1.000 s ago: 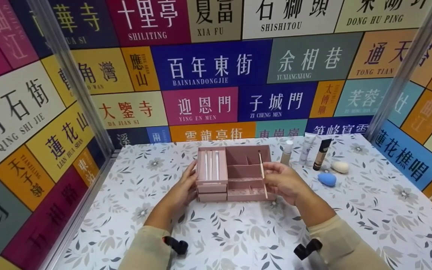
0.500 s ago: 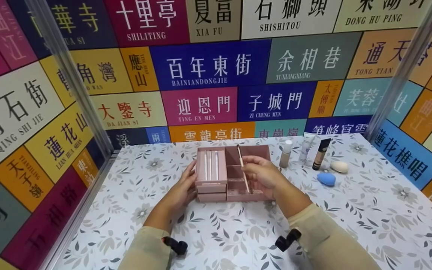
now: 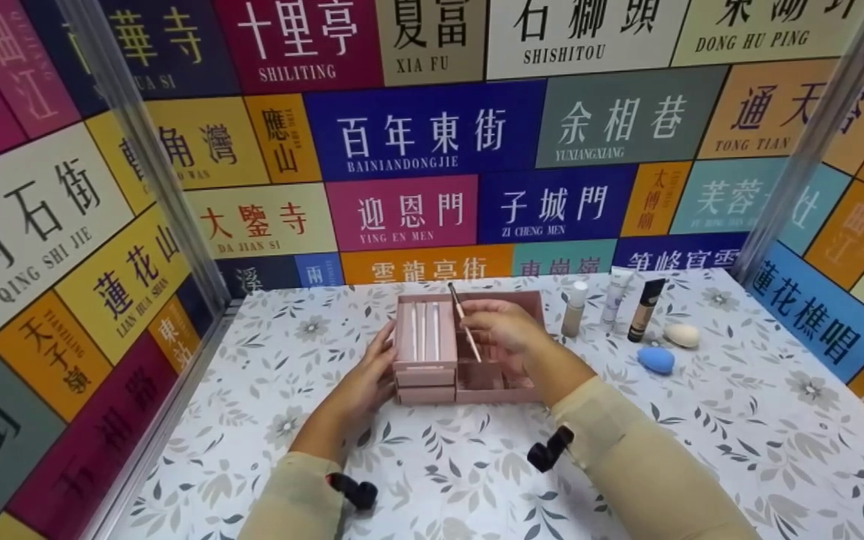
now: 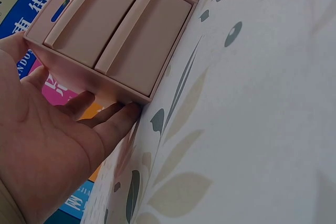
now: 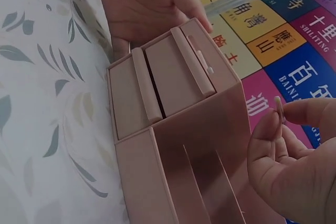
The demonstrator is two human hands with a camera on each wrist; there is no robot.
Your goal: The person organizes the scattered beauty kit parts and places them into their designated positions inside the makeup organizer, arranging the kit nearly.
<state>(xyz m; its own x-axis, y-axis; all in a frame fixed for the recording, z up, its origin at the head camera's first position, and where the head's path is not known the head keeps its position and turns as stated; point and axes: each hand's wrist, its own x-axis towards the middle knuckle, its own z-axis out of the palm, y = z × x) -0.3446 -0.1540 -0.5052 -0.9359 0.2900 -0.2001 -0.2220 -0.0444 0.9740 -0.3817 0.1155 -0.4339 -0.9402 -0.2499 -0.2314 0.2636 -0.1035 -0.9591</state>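
A pink desktop organizer (image 3: 426,394) stands on the table, with two drawers at its left and open compartments at its right. My left hand (image 3: 364,382) touches the organizer's left side; in the left wrist view its fingers (image 4: 118,124) lie extended along that wall. With thumb and fingers, my right hand (image 3: 507,330) pinches a thin makeup brush (image 3: 456,298), dark at its upper end. The brush slants over the compartments beside the drawer block, its lower end near a divider. In the right wrist view only a pale end of the brush (image 5: 278,103) shows between thumb and finger.
Right of the organizer stand a small bottle (image 3: 574,309), a white tube (image 3: 615,296) and a black-and-beige tube (image 3: 643,311). A blue makeup sponge (image 3: 656,360) and a cream one (image 3: 682,335) lie near them. Pale narrow strips (image 3: 420,334) run along the drawer block's top.
My right hand has carried the brush leftward, from the organizer's right edge to beside the drawer block. The left hand stays at the organizer's left side.
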